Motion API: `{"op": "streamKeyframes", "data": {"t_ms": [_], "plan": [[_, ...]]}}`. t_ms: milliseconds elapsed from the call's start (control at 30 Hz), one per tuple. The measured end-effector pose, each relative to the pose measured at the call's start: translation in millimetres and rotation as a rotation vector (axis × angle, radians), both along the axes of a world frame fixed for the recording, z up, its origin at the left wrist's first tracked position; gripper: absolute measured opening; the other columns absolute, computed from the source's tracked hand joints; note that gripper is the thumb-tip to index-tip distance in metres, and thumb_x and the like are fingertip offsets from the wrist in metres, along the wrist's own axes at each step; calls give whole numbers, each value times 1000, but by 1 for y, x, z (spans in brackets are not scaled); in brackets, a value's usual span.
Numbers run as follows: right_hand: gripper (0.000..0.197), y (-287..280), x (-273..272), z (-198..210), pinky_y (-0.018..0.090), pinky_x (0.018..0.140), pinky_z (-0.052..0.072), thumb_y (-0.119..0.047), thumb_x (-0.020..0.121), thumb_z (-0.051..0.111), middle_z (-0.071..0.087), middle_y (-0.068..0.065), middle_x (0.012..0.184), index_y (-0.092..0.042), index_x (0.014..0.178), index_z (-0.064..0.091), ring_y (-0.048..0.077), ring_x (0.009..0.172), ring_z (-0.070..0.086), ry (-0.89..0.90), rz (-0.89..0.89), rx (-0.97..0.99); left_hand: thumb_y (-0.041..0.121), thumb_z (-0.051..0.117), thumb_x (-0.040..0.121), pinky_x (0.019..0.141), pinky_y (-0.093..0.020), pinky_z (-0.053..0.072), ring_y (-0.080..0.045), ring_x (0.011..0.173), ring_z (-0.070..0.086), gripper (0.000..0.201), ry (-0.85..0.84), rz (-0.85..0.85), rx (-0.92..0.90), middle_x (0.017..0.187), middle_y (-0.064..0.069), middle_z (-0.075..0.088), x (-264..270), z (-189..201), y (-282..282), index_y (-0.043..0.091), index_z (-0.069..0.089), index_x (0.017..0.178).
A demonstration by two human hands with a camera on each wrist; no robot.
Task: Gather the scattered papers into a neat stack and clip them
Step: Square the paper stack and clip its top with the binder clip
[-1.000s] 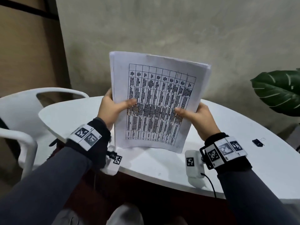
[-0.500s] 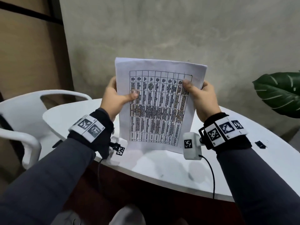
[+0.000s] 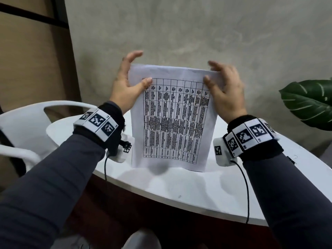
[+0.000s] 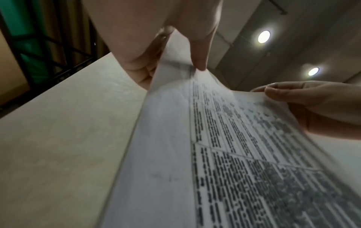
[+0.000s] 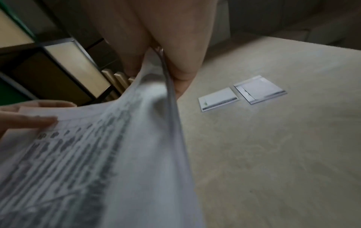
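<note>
My left grip [image 3: 125, 87] and right grip [image 3: 226, 90] pinch the paper stack [image 3: 172, 123] at its top corners, stack upright with bottom edge on the table [image 3: 179, 187], binder clip [image 3: 291, 159] right of stack.

White paper stack [image 3: 172, 121] printed with a black grid table; glossy white worktop [image 3: 188, 191]; black-and-white square-coded wristbands [image 3: 98, 124]; dark grey sleeves [image 3: 45, 186]; dark green, pale-veined leaf [image 3: 309, 103].

Dim, soft indoor light; two round ceiling lamps [image 4: 264, 36] glare in the left wrist view. Motion blur smears both wrist views, edges warped.
</note>
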State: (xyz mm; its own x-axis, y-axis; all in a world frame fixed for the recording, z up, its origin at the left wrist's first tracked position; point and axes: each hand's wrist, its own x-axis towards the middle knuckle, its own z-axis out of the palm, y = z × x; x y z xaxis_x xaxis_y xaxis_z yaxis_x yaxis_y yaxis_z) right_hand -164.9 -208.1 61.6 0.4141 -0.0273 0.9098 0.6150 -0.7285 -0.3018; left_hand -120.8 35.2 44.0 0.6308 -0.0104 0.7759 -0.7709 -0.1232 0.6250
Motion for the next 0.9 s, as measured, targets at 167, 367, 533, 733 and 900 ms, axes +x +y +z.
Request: {"op": "streamKeyframes", "data": {"t_ms": [167,367,533,733,900], "plan": [[14,-3,5,-6,14,84,44,-18,93,49,57,-17,90,-25,97,61,-13,87,52,-5,66,168,41,43,90,67,-23,39,0,65,45,11,36,15,-69,75,14,47,2,3,-6,34,46,82],[26,3,-6,-4,25,78,51,-22,83,68,58,-10,88,-35,101,55,7,84,57,47,280,444,23,35,99,58,-6,32,12,55,41,28,-47,175,-76,65,15,36,6,6,-10,32,37,73],[52,-5,-10,-9,37,82,57,-31,54,85,69,2,90,-19,99,62,18,83,66,418,653,565,21,36,98,58,-5,32,14,56,41,27,-106,177,-146,65,15,37,1,11,-15,31,37,73],[38,-1,-9,-15,38,79,58,-22,50,77,74,3,75,-7,83,65,18,72,70,593,697,663,58,69,63,64,-19,53,1,67,60,57,85,-185,-274,79,10,61,-10,6,-7,23,42,98],[42,5,-8,-12,39,79,58,-29,48,79,73,2,72,-7,81,65,21,73,69,554,562,643,39,86,46,86,-28,57,-3,76,71,69,380,-260,-195,80,5,75,-11,-13,-9,11,59,103]]}}
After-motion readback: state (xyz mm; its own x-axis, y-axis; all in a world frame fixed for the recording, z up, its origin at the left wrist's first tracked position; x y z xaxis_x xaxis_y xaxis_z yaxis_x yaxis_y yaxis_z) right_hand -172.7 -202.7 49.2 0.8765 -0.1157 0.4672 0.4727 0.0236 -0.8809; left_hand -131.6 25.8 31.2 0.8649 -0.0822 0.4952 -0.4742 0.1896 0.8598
